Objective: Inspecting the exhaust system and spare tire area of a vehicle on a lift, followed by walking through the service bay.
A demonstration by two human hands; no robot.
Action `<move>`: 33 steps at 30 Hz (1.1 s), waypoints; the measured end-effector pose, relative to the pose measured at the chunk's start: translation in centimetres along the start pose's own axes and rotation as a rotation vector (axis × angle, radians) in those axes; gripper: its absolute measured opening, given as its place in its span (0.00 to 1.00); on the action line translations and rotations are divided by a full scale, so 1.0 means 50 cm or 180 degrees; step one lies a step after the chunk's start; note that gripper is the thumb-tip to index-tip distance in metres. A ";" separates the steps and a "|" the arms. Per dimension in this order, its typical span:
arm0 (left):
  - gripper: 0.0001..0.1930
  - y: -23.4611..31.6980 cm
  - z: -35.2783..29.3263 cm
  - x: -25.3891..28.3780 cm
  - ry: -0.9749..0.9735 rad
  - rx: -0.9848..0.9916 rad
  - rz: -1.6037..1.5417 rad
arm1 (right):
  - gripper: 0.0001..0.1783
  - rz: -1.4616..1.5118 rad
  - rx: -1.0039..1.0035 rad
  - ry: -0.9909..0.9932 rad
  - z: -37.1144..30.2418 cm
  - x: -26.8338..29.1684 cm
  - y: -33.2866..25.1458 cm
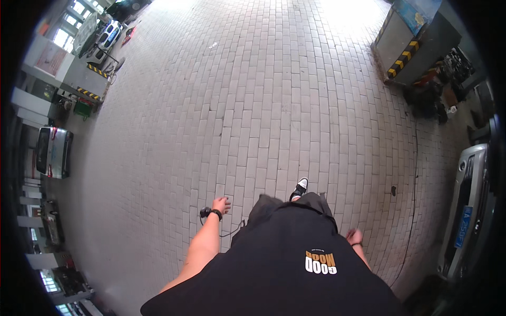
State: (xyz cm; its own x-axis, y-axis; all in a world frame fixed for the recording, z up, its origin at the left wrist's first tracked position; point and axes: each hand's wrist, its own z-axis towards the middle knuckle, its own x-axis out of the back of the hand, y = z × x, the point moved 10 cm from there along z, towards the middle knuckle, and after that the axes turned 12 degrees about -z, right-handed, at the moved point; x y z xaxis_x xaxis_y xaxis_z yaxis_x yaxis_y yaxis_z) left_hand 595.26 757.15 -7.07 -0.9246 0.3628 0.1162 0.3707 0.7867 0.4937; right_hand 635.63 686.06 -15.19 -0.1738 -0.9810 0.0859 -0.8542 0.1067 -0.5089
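Note:
My left hand [221, 205] hangs in the air to the left of my body, fingers loosely bent and a little apart, with nothing held. A black wristband [216, 214] circles that wrist. Against its outer side is a small round black device [205, 212], and a thin black cable [230, 233] loops from there toward my waist. On the other side, my right hand [354, 236] hangs low beside my hip, with a dark band [357, 244] at the wrist. Its fingers are mostly turned out of sight. Below my dark shorts, one black-and-white shoe [301, 186] shows on the paving.
Grey paving bricks [253, 116] cover the floor. A silver car [464, 210] stands close on the right, a dark line [414, 184] running along the floor beside it. Pillars with yellow-black stripes [403, 58] rise at far right and far left. Another silver vehicle [54, 152] is at left.

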 end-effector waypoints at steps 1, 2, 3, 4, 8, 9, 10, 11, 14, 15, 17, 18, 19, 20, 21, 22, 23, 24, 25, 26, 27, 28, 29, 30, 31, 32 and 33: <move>0.17 -0.007 -0.007 0.003 0.0070 0.0137 -0.0128 | 0.10 -0.0538 0.0541 -0.0428 0.016 -0.095 -0.140; 0.16 0.005 -0.024 0.012 0.0239 0.0239 -0.0209 | 0.14 -0.0561 0.0483 -0.0099 -0.009 -0.202 -0.253; 0.16 0.020 -0.026 -0.002 0.0313 0.0284 -0.0368 | 0.12 -0.0588 0.0674 -0.0103 0.029 -0.252 -0.365; 0.16 0.036 -0.030 -0.002 0.0449 0.0296 -0.0541 | 0.12 -0.0633 0.0801 -0.0287 0.035 -0.339 -0.471; 0.15 0.132 -0.004 -0.081 0.0618 0.0311 -0.0884 | 0.13 -0.1284 0.1661 -0.0420 0.009 -0.649 -0.851; 0.15 0.156 0.014 -0.117 0.0595 0.0370 -0.0930 | 0.13 -0.1340 0.1653 -0.0422 -0.003 -0.719 -0.913; 0.16 0.184 0.037 -0.152 0.0554 0.0428 -0.0936 | 0.13 -0.1385 0.1805 -0.0318 -0.029 -0.773 -0.969; 0.17 0.206 0.073 -0.185 0.0470 0.0496 -0.0770 | 0.13 -0.1436 0.1955 -0.0207 -0.038 -0.810 -1.007; 0.18 0.302 0.209 -0.292 0.0348 0.0657 -0.0670 | 0.13 -0.1540 0.1967 -0.0288 0.011 -0.887 -1.052; 0.19 0.359 0.268 -0.337 0.0323 0.0626 -0.0744 | 0.12 -0.1554 0.1902 -0.0208 0.036 -0.899 -1.059; 0.19 0.439 0.369 -0.389 0.0100 0.0601 -0.0963 | 0.07 -0.1661 0.1799 -0.0184 0.062 -0.916 -1.016; 0.19 0.514 0.417 -0.422 0.0003 0.0466 -0.0902 | 0.10 -0.1435 0.1685 -0.0030 0.072 -0.902 -0.982; 0.19 0.604 0.464 -0.463 -0.0085 0.0323 -0.0826 | 0.12 -0.1612 0.1326 -0.0072 0.068 -0.891 -0.940; 0.19 0.700 0.492 -0.530 -0.0112 0.0232 -0.0782 | 0.09 -0.1031 0.1077 -0.0041 0.128 -0.811 -0.898; 0.18 0.829 0.516 -0.589 -0.0082 0.0066 -0.0702 | 0.09 -0.0959 0.0344 0.0534 0.118 -0.782 -0.848; 0.17 0.948 0.529 -0.647 -0.0189 -0.0124 -0.0692 | 0.08 -0.1090 0.0046 0.0782 0.100 -0.759 -0.818; 0.17 1.056 0.535 -0.701 -0.0309 -0.0312 -0.0652 | 0.11 -0.0727 -0.0289 0.0675 0.109 -0.723 -0.785; 0.17 1.170 0.528 -0.780 -0.0527 -0.0379 -0.0645 | 0.13 -0.0478 -0.0231 0.0922 0.176 -0.607 -0.759; 0.17 1.235 0.541 -0.806 -0.0665 -0.0536 -0.0625 | 0.14 -0.0432 -0.0226 0.1188 0.239 -0.521 -0.766; 0.17 1.341 0.564 -0.871 -0.0779 -0.0848 -0.0373 | 0.14 -0.0420 -0.0363 0.1200 0.208 -0.591 -0.737; 0.16 1.412 0.579 -0.921 -0.0839 -0.0900 -0.0186 | 0.14 -0.0419 -0.0433 0.1199 0.189 -0.678 -0.724; 0.16 1.463 0.603 -0.950 -0.0822 -0.0946 -0.0018 | 0.14 -0.0447 -0.0457 0.1195 0.170 -0.770 -0.746; 0.16 1.503 0.624 -0.978 -0.0869 -0.0923 0.0020 | 0.14 -0.0476 -0.0454 0.1198 0.164 -0.845 -0.770; 0.15 1.533 0.653 -0.991 -0.0873 -0.0897 0.0044 | 0.14 -0.0509 -0.0454 0.1158 0.167 -0.931 -0.802; 0.15 1.557 0.680 -1.000 -0.0786 -0.0882 0.0059 | 0.14 -0.0510 -0.0449 0.1116 0.180 -1.007 -0.837; 0.16 1.563 0.725 -0.998 -0.0813 -0.0775 0.0004 | 0.14 -0.0513 -0.0449 0.1052 0.198 -1.091 -0.876; 0.14 1.563 0.755 -1.029 -0.0807 -0.0679 -0.0008 | 0.16 -0.0584 -0.0491 0.0927 0.230 -1.157 -0.920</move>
State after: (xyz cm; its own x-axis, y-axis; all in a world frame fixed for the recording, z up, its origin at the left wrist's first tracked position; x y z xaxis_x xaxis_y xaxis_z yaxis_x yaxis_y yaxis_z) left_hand 675.12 818.82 -6.99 -0.8643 0.4949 -0.0903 0.3170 0.6751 0.6661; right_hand 690.59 736.04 -6.61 -0.1242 -0.9014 0.4148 -0.9439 -0.0215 -0.3295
